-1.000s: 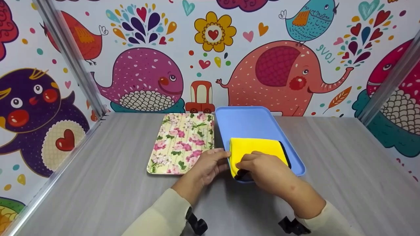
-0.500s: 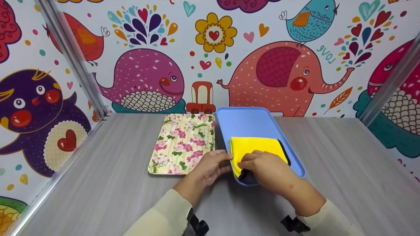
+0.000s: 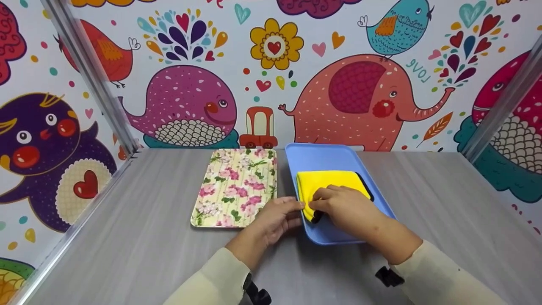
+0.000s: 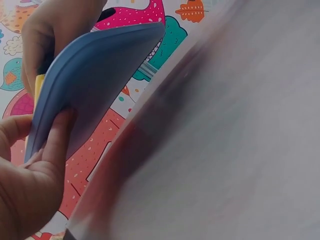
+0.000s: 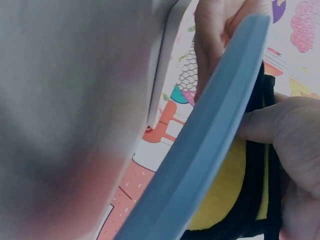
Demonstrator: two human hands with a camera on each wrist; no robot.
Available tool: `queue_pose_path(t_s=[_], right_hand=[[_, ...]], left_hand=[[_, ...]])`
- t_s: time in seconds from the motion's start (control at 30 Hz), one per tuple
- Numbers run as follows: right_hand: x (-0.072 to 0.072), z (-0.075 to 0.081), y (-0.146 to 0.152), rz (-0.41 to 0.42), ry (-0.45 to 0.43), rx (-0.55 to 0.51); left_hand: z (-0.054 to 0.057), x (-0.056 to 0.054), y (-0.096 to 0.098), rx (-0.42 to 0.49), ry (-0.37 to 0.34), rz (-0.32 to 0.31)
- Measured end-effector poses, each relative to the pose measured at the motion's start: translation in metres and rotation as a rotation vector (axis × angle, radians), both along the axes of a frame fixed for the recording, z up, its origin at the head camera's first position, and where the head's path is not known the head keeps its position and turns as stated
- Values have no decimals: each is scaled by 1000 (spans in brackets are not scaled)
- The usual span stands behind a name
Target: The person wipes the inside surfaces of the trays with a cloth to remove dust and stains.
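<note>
The folded, black-edged yellow cloth (image 3: 328,180) lies on the blue tray (image 3: 324,156), where my right hand (image 3: 349,207) pinches its near left part. My left hand (image 3: 277,218) grips the tray's left rim; farther left, a floral tray (image 3: 237,186) rests on the grey table (image 3: 139,220).

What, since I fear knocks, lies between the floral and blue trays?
The head view shows the left hand at the near end, bare grey table farther back.

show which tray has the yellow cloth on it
The plain blue tray, gripped by the left hand; the floral tray to its left bears none.
</note>
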State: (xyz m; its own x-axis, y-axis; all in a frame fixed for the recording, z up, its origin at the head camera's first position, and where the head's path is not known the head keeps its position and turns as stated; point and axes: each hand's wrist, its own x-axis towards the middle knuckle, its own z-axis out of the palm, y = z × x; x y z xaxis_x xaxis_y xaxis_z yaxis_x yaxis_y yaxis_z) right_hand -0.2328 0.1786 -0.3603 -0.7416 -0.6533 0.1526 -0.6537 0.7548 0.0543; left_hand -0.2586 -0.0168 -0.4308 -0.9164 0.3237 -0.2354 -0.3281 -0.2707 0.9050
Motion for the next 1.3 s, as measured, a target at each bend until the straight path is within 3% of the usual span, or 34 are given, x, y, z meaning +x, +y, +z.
queue_pose_path(t_s=[0.67, 1.3], right_hand=[[-25, 2, 2, 85, 75, 12], [-48, 9, 4, 39, 47, 26]], left_hand=[[4, 7, 5, -23, 12, -34], [5, 16, 14, -34, 11, -22]])
